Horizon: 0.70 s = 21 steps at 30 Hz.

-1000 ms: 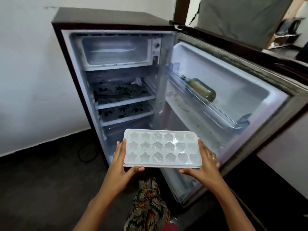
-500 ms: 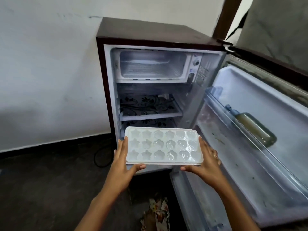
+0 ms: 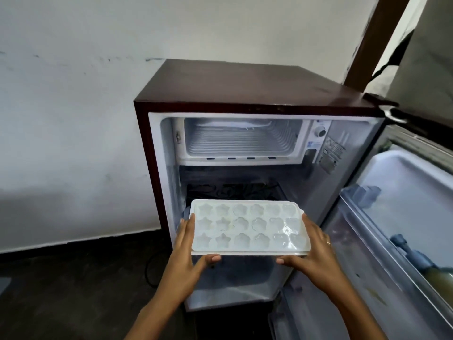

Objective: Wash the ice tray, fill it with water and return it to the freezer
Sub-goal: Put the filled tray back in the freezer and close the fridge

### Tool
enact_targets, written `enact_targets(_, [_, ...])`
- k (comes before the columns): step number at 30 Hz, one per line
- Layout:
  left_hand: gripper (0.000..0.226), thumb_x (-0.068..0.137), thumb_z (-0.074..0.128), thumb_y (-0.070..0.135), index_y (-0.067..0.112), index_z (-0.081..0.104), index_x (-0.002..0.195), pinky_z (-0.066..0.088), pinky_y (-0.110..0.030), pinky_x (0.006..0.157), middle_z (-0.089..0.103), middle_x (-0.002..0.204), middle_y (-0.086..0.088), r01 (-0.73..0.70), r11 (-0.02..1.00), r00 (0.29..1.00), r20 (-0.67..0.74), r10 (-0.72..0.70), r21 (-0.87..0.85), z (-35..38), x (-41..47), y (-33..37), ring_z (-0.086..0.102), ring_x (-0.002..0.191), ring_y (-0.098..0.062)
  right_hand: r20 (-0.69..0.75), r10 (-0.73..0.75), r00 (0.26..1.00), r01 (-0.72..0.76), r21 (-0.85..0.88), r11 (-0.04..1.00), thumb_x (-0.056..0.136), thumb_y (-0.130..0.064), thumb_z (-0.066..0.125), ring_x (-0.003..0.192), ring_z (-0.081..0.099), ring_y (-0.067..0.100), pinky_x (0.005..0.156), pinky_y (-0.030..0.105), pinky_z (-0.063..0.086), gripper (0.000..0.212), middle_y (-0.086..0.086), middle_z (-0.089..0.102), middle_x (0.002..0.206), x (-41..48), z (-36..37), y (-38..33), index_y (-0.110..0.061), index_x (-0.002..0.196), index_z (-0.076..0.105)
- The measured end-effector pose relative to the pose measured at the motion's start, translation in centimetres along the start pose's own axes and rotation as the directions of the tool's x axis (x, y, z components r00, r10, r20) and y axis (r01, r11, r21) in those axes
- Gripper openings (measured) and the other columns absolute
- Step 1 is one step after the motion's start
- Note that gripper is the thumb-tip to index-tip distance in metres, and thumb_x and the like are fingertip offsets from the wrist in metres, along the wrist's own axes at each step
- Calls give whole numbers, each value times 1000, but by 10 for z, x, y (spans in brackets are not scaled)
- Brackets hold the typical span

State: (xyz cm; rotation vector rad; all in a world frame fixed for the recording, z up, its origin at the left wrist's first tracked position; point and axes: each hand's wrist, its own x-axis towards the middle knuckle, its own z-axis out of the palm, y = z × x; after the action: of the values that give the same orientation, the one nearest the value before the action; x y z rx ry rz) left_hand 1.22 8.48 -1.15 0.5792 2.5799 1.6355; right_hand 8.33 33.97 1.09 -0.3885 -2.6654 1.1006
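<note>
I'm in a plain room of a home, standing at a small single-door fridge (image 3: 245,99) with a maroon cabinet, set on a dark floor (image 3: 61,290) against a scuffed white painted wall (image 3: 73,106). Its door (image 3: 404,217) hangs open to the fridge's right, with a bottle (image 3: 441,280) of yellowish liquid in the door rack. At the top inside the fridge is a little freezer compartment (image 3: 240,141), a thermostat dial (image 3: 320,132) beside it. A black power cord (image 3: 148,271) trails on the floor at the fridge's lower left. Behind the fridge's right corner rises a brown wooden post (image 3: 377,40).
</note>
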Motion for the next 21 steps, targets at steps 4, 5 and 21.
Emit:
enact_targets(4, [93,70,62,51,45,-2,136,7,-19,110,-1,149,23,-18,1000,1000,-19,18,-3,5,41,3,-10,138,6,-40,-20,999,22,40,999,21,-85,64,133,33,21,109,47,31,136,-5,43,140,40,-5,1,-31,143,34])
enact_targets(5, [93,70,61,50,44,-2,137,7,-19,109,0,149,22,-22,1000,1000,-20,22,-3,6,49,4,-10,137,6,-41,-23,999,25,51,998,23,-76,68,132,32,21,109,45,31,131,-6,43,138,48,-5,-2,-34,142,34])
enact_targets(21, [118,54,52,85,27,14,150,28,-46,113,26,153,2,-49,997,997,-62,53,53,11,176,10,20,143,-20,-15,-111,994,112,225,968,30,-66,81,115,56,22,94,48,49,108,1,61,121,185,-9,12,-30,127,51])
